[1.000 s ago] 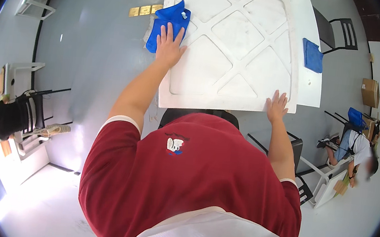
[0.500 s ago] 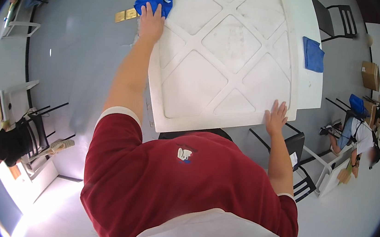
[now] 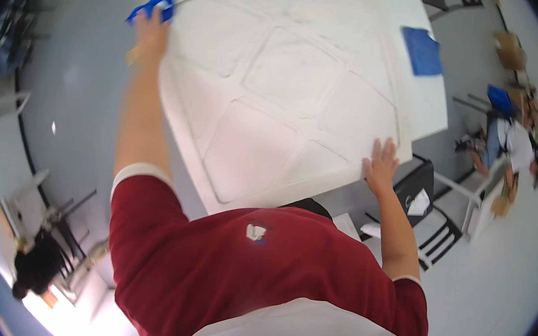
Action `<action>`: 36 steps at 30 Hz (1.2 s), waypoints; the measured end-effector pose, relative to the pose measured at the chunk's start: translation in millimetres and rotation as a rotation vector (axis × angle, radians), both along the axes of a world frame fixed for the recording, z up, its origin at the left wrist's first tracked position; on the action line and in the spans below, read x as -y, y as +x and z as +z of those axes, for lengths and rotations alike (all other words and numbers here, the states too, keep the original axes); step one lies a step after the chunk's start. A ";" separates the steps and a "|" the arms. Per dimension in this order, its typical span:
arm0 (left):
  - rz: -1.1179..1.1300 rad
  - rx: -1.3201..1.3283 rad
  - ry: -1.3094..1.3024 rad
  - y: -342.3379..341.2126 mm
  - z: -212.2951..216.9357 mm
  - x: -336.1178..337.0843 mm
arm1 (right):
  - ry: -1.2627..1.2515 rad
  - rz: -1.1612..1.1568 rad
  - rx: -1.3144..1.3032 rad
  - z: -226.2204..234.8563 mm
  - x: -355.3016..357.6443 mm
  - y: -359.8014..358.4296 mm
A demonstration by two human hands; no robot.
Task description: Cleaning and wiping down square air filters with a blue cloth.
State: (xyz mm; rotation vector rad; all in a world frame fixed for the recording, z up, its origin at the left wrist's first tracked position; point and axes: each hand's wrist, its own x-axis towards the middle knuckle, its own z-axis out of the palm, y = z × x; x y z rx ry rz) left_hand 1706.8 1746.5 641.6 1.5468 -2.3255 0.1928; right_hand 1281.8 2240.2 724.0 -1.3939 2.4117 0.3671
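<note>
A large white panel (image 3: pixel 295 72) with recessed sections and raised crossing ribs lies on a white table in front of me. At its far left edge my left hand (image 3: pixel 152 34) is on a bunched blue cloth (image 3: pixel 152 8), the fingers closed over part of it and slightly blurred. The cloth hangs partly past the edge. My right hand (image 3: pixel 382 165) lies flat on the panel's near right corner, fingers spread, holding nothing.
A folded blue cloth (image 3: pixel 422 51) lies on the table beyond the panel's right edge. Black chairs (image 3: pixel 416 187) stand at the near right. A person (image 3: pixel 517 145) sits farther right, near cardboard boxes (image 3: pixel 509 50). Another person in black (image 3: pixel 37 262) is at the lower left.
The view has swung, so the panel appears turned and shifted left. My left hand and its cloth appear farther left and a little lower. My right hand stays on the near right corner.
</note>
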 end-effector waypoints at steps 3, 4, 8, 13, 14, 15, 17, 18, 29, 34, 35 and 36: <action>0.017 0.018 0.024 -0.3 -11.6 21.4 | -0.032 -0.051 0.007 0.6 -0.8 -2.5; -0.023 -0.081 0.017 0.6 -12.6 27.2 | -0.065 -0.033 0.024 1.1 -0.9 -2.8; 0.079 -0.043 0.099 -7.9 -7.4 59.1 | -0.083 -0.037 0.075 5.2 -1.4 -2.2; -0.031 0.039 0.143 -67.9 -15.8 45.5 | -0.099 -0.052 0.068 6.3 -0.8 -2.5; -0.197 0.225 0.079 -88.0 -16.6 31.9 | -0.053 -0.058 0.072 6.7 -1.3 -2.1; -0.160 -0.178 0.236 -114.6 -19.8 9.7 | -0.106 -0.041 0.069 6.8 -1.5 -1.8; -0.345 -0.177 0.263 -165.4 -11.2 -33.5 | -0.075 -0.049 0.086 7.1 -2.8 -2.8; -0.291 -0.119 0.294 -189.9 -4.7 -61.6 | -0.110 -0.039 0.075 6.8 -3.0 -3.3; -0.796 -0.013 0.428 -276.9 61.2 -344.0 | -0.042 -0.038 0.053 1.9 -4.3 -3.4; -0.647 -0.087 0.432 -221.3 59.0 -366.2 | -0.069 -0.001 0.051 1.4 -3.2 -1.7; -0.545 -0.036 0.400 -208.4 57.1 -359.9 | -0.053 -0.027 0.029 1.2 -3.4 -1.1; -0.438 0.014 0.381 -194.5 55.2 -353.2 | -0.098 0.012 0.043 0.7 -3.5 -1.0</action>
